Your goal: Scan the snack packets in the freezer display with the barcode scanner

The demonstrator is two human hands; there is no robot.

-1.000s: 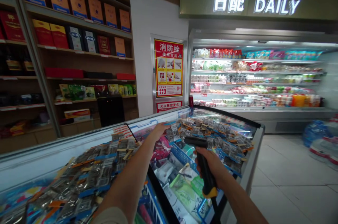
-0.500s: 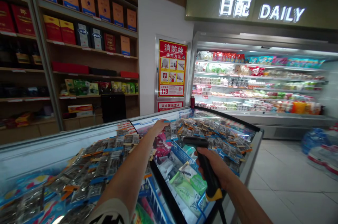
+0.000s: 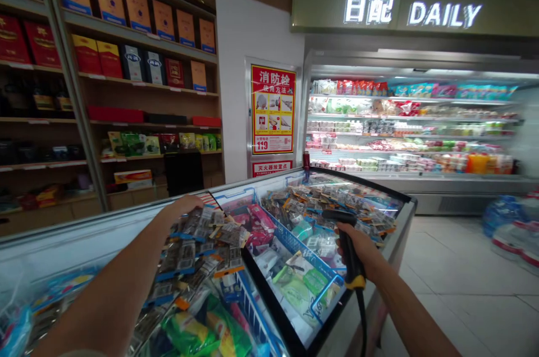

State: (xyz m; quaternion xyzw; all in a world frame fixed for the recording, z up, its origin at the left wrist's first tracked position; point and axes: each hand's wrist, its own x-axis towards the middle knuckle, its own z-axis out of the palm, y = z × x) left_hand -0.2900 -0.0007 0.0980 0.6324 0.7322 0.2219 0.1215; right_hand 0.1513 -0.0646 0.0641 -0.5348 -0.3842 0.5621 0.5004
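Observation:
My left hand (image 3: pixel 187 205) is over the far end of a heap of small clear packets (image 3: pixel 185 253) with dark contents and blue or orange strips. Its fingers are bent down and closed on a packet (image 3: pixel 196 221) at the top of the heap, though the fingertips are partly hidden. My right hand (image 3: pixel 362 247) wraps round the handle of a black and yellow barcode scanner (image 3: pixel 351 253), whose cable hangs down. The scanner's head points left, above a second heap of similar packets (image 3: pixel 314 197) on the right part of the freezer.
The chest freezer (image 3: pixel 406 233) has a black frame bar (image 3: pixel 273 301) across it and blue baskets (image 3: pixel 305 253) holding bagged goods. Boxed goods fill shelves (image 3: pixel 147 82) at left. A lit fridge (image 3: pixel 412 127) stands behind, and bottled water (image 3: pixel 505 214) is on the floor at right.
My left hand has moved left from the right heap to the left heap. The right hand and scanner have shifted slightly right, and the view has turned a little.

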